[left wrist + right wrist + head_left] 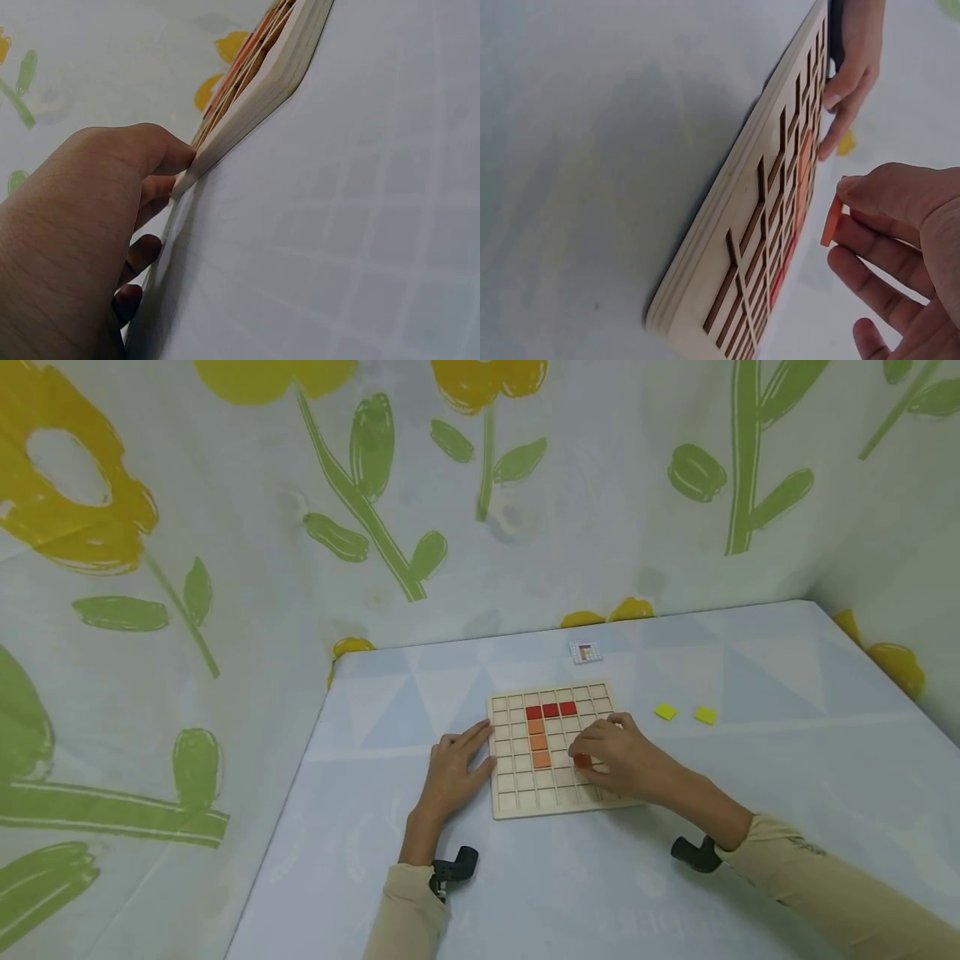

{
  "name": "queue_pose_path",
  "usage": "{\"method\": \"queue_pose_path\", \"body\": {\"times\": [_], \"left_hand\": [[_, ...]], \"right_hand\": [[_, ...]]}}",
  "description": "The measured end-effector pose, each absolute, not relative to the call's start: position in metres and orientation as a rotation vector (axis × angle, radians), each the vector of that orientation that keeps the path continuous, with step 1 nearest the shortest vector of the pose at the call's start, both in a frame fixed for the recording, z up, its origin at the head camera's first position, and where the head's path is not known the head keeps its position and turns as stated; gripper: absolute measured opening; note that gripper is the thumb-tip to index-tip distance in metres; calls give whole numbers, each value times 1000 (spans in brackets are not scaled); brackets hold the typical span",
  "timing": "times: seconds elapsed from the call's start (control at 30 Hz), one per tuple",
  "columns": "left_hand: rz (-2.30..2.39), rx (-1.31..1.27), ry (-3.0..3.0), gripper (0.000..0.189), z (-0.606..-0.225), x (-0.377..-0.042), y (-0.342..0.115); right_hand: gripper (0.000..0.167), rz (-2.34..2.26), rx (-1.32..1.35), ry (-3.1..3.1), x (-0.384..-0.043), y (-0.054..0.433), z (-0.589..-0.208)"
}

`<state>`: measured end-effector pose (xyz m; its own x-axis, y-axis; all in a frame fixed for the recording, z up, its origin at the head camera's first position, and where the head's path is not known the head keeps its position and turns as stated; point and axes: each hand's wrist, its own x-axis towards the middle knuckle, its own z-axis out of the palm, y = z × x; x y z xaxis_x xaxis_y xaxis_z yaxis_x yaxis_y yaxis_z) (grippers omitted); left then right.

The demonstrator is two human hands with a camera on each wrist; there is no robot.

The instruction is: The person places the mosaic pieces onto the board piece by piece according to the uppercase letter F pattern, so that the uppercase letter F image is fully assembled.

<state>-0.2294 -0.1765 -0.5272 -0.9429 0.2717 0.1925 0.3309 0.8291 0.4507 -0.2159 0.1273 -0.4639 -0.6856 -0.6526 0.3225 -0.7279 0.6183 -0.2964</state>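
Note:
A wooden grid board (516, 806) lies on the table. Three red square tiles (551, 710) fill a row of its cells, and three orange square tiles (538, 742) run down below the leftmost red one. My left hand (450, 777) rests at the board's left side, thumb and fingertips touching the edge in the left wrist view. Over the right half of the board, my right hand (626, 760) pinches an orange tile (832, 221) between thumb and fingers. That tile is held above the grid, tilted on edge in the right wrist view.
Two yellow square tiles (665, 712) lie on the table to the right of the board. Behind the board is a small card (585, 652) printed with a coloured grid pattern. A flower-print cloth (585, 485) hangs along the table's back and sides.

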Motion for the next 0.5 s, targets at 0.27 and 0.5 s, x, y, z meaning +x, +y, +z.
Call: {"method": "queue_pose_path", "body": {"times": [0.27, 0.5], "left_hand": [[-758, -462, -2905, 54, -528, -230, -176], [-758, -466, -2908, 54, -526, -230, -177]], "right_hand": [[19, 612, 1190, -2616, -217, 114, -469], [19, 635, 1223, -2610, -215, 103, -471]]}}
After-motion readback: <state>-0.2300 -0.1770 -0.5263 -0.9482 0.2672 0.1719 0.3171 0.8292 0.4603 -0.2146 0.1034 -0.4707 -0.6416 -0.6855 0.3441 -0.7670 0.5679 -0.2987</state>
